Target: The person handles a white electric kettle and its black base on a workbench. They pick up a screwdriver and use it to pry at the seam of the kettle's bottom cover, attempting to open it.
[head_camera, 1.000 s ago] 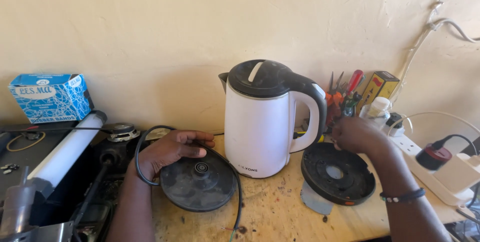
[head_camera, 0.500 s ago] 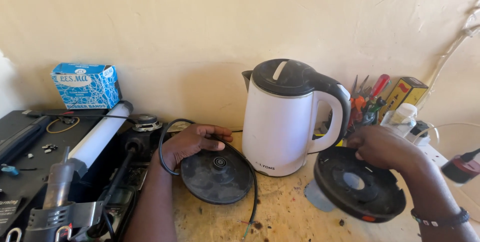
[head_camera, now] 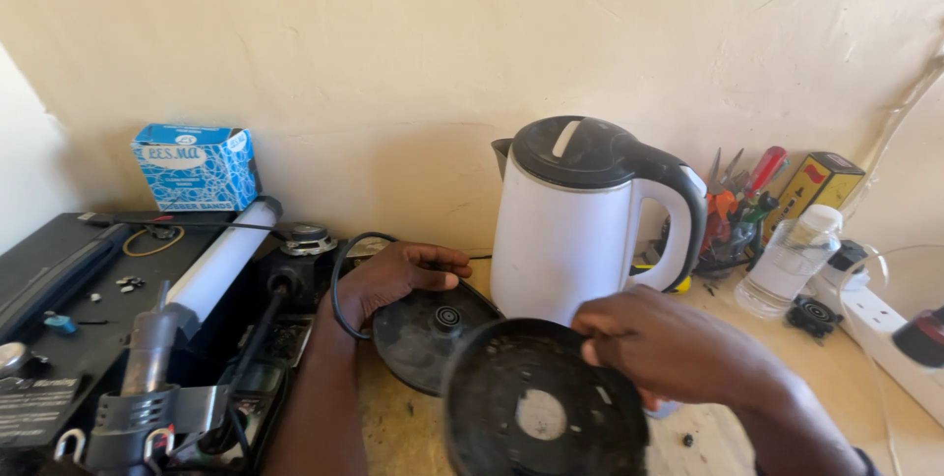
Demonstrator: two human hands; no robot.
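The right hand is closed on the far right edge of a round black bottom plate, holding it tilted up off the surface at the near middle, just in front of the white kettle. The left hand lies with fingers loosely curled on the far left rim of the black power base, which sits flat on the surface left of the kettle; whether it pinches the rim or only rests there is hard to tell. The plate is held by one edge alone, so it could slip or swing into the kettle standing close behind it and knock it. The black cord loops around the left wrist, and a pull of that arm might drag the base sideways toward the clutter of tools at the left. The plate's near rim runs off the bottom of the view, and it hides the near right part of the base. The kettle blocks the surface behind it. The plug at the far right is blurred and cut off.
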